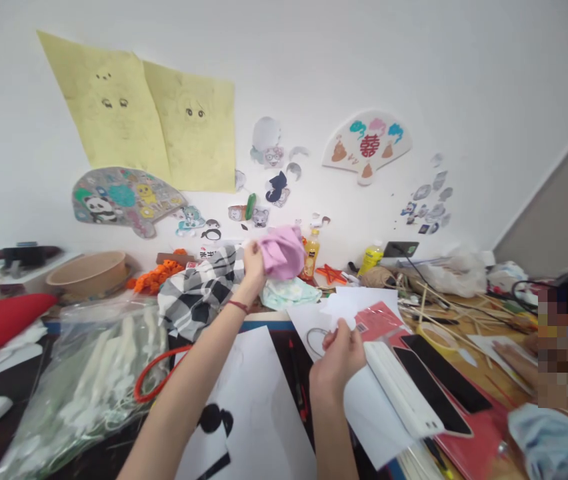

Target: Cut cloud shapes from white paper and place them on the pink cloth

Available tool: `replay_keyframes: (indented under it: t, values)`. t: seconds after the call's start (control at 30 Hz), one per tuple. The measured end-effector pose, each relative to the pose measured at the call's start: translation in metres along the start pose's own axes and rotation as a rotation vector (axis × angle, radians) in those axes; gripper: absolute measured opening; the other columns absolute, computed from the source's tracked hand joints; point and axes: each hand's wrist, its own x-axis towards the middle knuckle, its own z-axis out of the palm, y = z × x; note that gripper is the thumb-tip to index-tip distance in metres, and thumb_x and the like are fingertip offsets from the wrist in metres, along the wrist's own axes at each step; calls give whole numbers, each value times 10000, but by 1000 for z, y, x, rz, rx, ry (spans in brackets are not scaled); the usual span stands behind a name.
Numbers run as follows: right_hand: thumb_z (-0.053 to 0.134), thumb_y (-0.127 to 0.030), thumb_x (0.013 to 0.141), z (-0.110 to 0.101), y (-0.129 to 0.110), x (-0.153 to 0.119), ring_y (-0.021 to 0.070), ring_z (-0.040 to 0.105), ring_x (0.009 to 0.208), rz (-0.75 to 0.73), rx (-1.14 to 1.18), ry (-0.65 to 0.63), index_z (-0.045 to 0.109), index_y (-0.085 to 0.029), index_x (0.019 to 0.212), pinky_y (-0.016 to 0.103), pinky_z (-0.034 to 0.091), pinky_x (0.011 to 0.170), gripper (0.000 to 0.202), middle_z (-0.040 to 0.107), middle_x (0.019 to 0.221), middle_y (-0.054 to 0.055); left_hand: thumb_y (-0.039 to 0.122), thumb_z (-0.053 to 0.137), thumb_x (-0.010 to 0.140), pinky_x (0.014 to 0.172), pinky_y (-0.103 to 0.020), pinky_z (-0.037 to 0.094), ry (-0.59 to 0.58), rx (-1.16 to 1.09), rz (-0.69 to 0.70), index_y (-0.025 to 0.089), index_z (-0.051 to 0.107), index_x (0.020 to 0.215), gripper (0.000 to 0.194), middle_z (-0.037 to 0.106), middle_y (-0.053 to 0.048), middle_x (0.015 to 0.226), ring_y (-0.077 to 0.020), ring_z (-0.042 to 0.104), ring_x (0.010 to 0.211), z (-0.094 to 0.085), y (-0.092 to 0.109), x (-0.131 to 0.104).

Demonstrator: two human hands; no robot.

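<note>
One pink cloth (287, 252), soft and folded, with rounded edges, is held up before the white wall (284, 53), above a pale green cloth (291, 294). The left hand (254, 263) pinches its left edge, fingers closed. The right hand (338, 360), fingers curled, grips a thin white paper (337, 311). Checked fabric (194, 290) lies close at left, a yellow bottle (311, 255) at right; a gap separates both hands.

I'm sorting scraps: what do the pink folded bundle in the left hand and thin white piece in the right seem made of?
Pink folded bundle: probably soft fabric, matte, judging by its loose folds.
Thin white piece: likely paper, matte; it looks flat and stiff.
</note>
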Motion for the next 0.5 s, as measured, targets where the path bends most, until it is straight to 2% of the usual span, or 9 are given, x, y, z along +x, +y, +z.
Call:
replay_keyframes:
  t: [0.13,0.2,0.23,0.3,0.37,0.43,0.5]
  values:
    - [647,-260,773,0,-1,0,75,331,470,16,10,17,346,-224,598,206,284,442,350,341,489,-99,357,588,945,909,-455,541,326,195,86,167,565,1263,371,592,-107,1272,-236,616,1084,-64,28,18]
    - [649,-257,763,0,-1,0,72,327,470,19,17,20,349,-223,602,206,280,440,342,347,495,-99,353,475,994,951,-453,497,388,325,117,151,526,1283,356,588,-137,1274,-250,590,1121,-96,33,14]
    - [648,-255,759,0,-1,0,71,329,470,22,22,23,347,-223,603,207,279,438,340,348,499,-98,338,433,1004,961,-441,476,380,397,127,142,520,1272,343,607,-148,1242,-259,586,1126,-109,33,10]
    - [645,-250,750,-1,-2,0,72,339,470,27,37,37,347,-225,607,209,281,437,332,345,506,-96,299,478,962,941,-429,464,292,550,128,135,571,1167,278,659,-155,1124,-294,609,1102,-128,29,-2]
    - [634,-243,745,-3,-4,2,78,357,474,28,58,69,354,-228,614,213,284,433,310,345,519,-92,258,592,870,898,-448,479,152,702,108,120,625,1022,208,682,-165,1000,-341,644,1042,-134,21,-19]
    - [612,-238,748,-6,-8,6,84,378,481,21,85,119,367,-229,624,217,285,429,275,359,536,-83,247,640,835,882,-479,491,21,828,97,90,641,974,210,674,-185,980,-358,656,1009,-128,12,-36]
    - [585,-230,753,-10,-12,12,88,390,486,6,114,177,373,-231,637,220,282,428,242,378,549,-74,279,605,897,918,-500,489,-77,916,119,69,624,1085,283,643,-196,1105,-324,640,1052,-110,4,-51]
